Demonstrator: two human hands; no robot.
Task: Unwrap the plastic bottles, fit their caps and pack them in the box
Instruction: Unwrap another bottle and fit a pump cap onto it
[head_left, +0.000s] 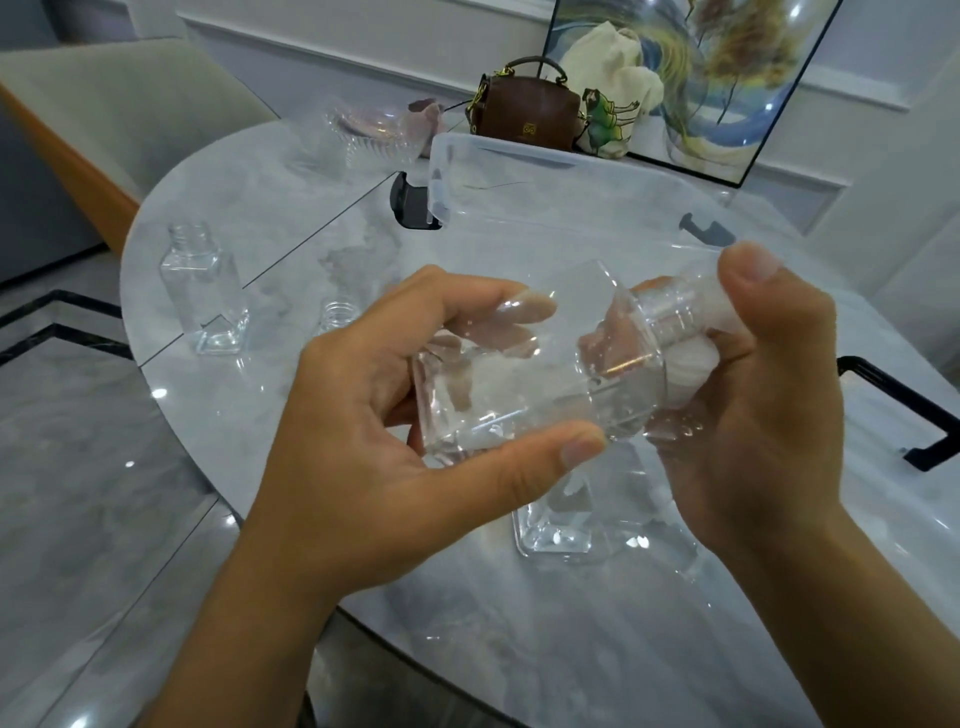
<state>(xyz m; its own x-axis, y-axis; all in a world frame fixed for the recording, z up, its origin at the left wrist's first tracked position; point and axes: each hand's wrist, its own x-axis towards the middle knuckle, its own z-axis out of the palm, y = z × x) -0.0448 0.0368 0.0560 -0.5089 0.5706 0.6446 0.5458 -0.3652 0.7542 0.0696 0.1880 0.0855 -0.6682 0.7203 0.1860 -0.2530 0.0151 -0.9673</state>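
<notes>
A clear square plastic bottle (524, 384) lies on its side in the air between both hands. My left hand (395, 415) grips its body, thumb underneath and fingers behind. My right hand (769, 395) is curled round its neck end, where a clear cap (691, 312) sits under the thumb and fingers. An uncapped bottle (205, 291) stands on the table at the left, and the neck of another bottle (337, 312) shows behind my left hand. A further clear bottle (561, 525) rests on the table below my hands. The clear plastic box (519, 176) stands behind.
The round marble table (519, 649) carries clear wrapping near a pink object (374, 130) at the back. A brown handbag (524, 111) and a cloth bag (613, 98) sit beyond the box. Black box latches (410, 202) flank it. A black handle (914, 410) shows at right.
</notes>
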